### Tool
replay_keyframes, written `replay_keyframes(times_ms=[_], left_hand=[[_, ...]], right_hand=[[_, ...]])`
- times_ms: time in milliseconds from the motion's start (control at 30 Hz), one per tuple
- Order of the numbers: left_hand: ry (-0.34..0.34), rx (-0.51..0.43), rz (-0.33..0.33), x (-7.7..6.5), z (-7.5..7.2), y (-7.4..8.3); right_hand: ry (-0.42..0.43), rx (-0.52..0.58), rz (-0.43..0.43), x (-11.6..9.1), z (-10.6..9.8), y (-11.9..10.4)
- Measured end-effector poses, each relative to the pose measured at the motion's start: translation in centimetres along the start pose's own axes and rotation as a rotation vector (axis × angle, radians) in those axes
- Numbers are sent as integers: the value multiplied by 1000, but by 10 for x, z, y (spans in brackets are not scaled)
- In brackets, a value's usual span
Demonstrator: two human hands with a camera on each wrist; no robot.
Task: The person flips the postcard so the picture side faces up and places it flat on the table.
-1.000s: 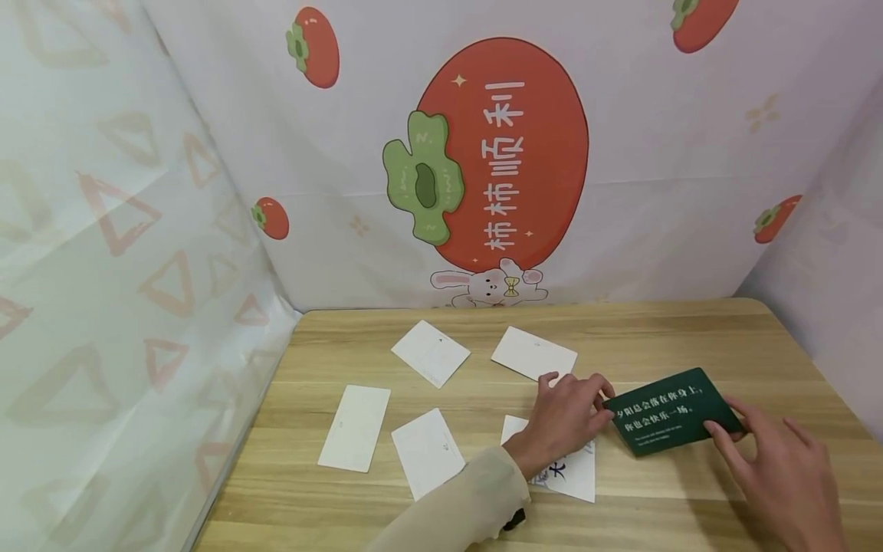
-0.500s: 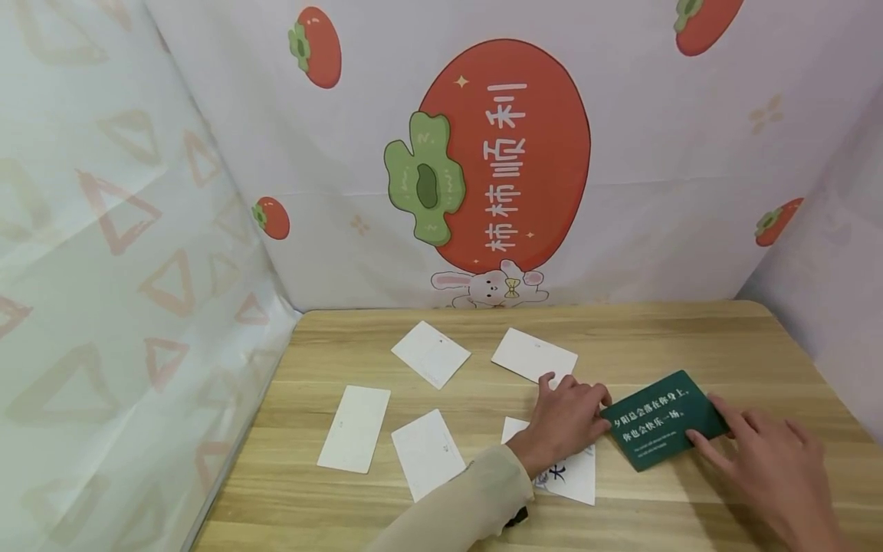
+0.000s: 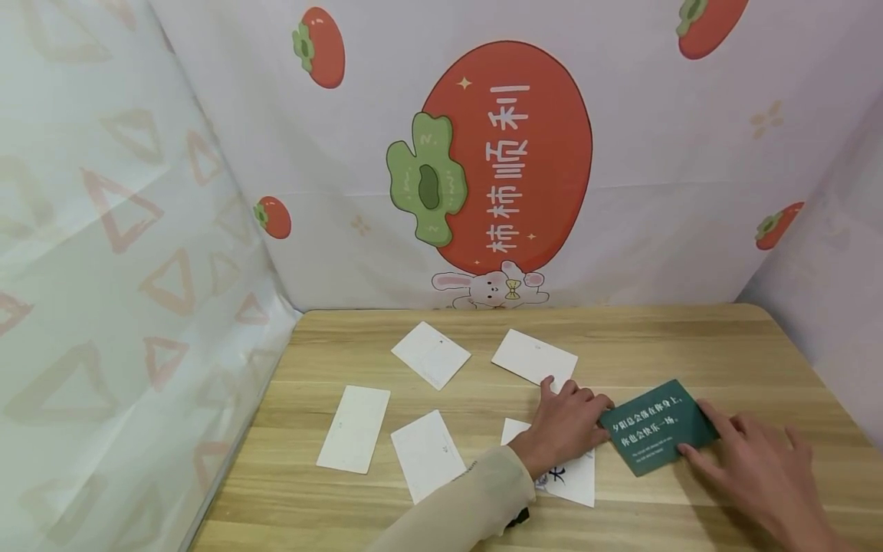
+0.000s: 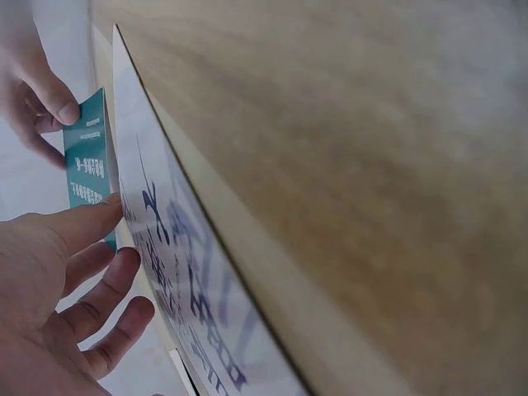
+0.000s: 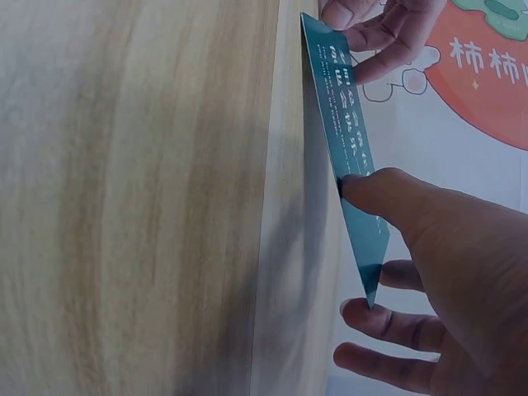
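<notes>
A dark green card (image 3: 658, 429) with white printed lettering is held between both hands, a little above the table. My left hand (image 3: 562, 425) pinches its left corner between thumb and forefinger. At the other end my right hand (image 3: 755, 464) holds the card, thumb on the printed face and fingers behind, as the right wrist view shows of the card (image 5: 351, 140). Under the left hand and wrist lies a white card (image 3: 579, 483) with blue handwriting, partly hidden; its writing shows larger on that same white card (image 4: 177, 264) in the left wrist view.
On the wooden table (image 3: 690, 337) lie further white cards: one at left (image 3: 354, 429), one at back left (image 3: 431, 354), one at back middle (image 3: 533, 356), and one card (image 3: 426, 452) partly under the left sleeve (image 3: 462, 498). A printed cloth (image 3: 662, 153) hangs behind the table.
The green card has come down and slightly left at its right end, and its printed face looks brighter. My right hand has moved left with it; the left hand has barely shifted.
</notes>
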State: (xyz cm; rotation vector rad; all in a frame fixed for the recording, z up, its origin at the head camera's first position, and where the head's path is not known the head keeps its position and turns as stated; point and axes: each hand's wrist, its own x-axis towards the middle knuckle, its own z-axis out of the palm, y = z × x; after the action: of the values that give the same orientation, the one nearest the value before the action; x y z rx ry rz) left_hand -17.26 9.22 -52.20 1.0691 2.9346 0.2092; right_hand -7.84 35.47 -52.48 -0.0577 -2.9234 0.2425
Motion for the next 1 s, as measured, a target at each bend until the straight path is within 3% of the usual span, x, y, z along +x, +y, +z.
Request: replay_keyframes(times_ms=[433,1000], left_hand=[[-7,49,-9,-2,0,2],[-12,66,13,-2,0,3]], right_hand=[[36,49,-77,-6,13,12],[-92,72,40,-4,7,7]])
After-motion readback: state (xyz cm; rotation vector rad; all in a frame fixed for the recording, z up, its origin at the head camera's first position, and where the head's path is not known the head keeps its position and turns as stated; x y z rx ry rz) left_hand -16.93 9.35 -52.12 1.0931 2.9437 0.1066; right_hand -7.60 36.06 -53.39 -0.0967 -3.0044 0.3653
